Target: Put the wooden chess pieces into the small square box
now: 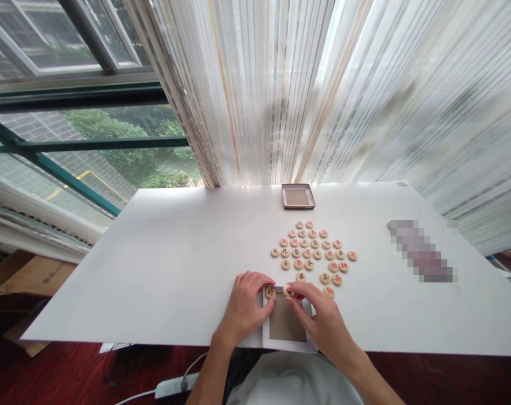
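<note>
A shallow open cardboard box (286, 344) with white walls and a brown floor lies at the table's front edge. My left hand (247, 301) grips its left wall near the far corner, thumb reaching inside. In that corner, between thumb and fingertips, lies a Chinese chess piece (270, 292) with a black character. Between the thumb and fingers of my right hand (317, 309) is another round wooden chess piece (287, 291), over the box's far wall; its character is mostly hidden. Just beyond the box lies a black-marked piece (300, 277).
Several red- and black-marked chess pieces (306, 253) spread over the white table (175, 270) beyond my hands. Farther back sits a second shallow box part (298, 197). A blurred-out object (422, 250) lies at right. Curtains (272, 95) hang along the far edge.
</note>
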{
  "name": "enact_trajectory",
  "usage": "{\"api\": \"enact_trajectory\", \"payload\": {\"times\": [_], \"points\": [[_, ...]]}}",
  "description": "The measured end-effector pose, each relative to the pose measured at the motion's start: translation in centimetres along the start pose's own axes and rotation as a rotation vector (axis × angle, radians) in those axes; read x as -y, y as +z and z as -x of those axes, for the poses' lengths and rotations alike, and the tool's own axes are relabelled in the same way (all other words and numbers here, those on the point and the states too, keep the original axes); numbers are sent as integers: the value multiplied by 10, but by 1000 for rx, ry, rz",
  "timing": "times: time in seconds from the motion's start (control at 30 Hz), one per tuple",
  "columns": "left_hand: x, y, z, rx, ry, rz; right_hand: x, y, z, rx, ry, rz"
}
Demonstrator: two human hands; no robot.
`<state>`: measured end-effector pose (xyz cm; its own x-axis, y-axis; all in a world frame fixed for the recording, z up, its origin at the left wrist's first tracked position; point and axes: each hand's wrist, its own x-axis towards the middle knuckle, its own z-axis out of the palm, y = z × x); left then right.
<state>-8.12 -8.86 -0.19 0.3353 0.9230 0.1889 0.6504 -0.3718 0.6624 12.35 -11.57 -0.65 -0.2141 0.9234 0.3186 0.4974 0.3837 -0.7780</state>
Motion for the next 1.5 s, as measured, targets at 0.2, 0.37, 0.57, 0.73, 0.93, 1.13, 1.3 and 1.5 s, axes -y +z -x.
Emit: {"api": "enact_trajectory", "payload": {"times": [0.2, 0.37, 0.57, 0.73, 0.93, 1.13, 1.3, 1.5], "points": [[1, 2, 2, -33, 4, -2, 3, 1, -1, 19, -3, 1], [0, 1, 2, -34, 4, 0, 3, 4, 0, 52, -31, 45], [2, 1, 2, -33, 15, 0, -2, 9, 0, 80, -115, 151], [2, 1, 2, -43, 20, -3, -4, 11, -1, 88, -147, 296], [2, 1, 2, -43, 22, 2, -4, 13, -1, 68, -152, 349], [2, 2, 2, -52, 27, -7, -3, 12, -1, 62, -149, 366], [2, 1, 2, -57, 30, -12, -4, 11, -1, 83, -166, 361], [3, 2, 2, -50, 25, 2, -3, 12, 1, 61, -129, 402]]}}
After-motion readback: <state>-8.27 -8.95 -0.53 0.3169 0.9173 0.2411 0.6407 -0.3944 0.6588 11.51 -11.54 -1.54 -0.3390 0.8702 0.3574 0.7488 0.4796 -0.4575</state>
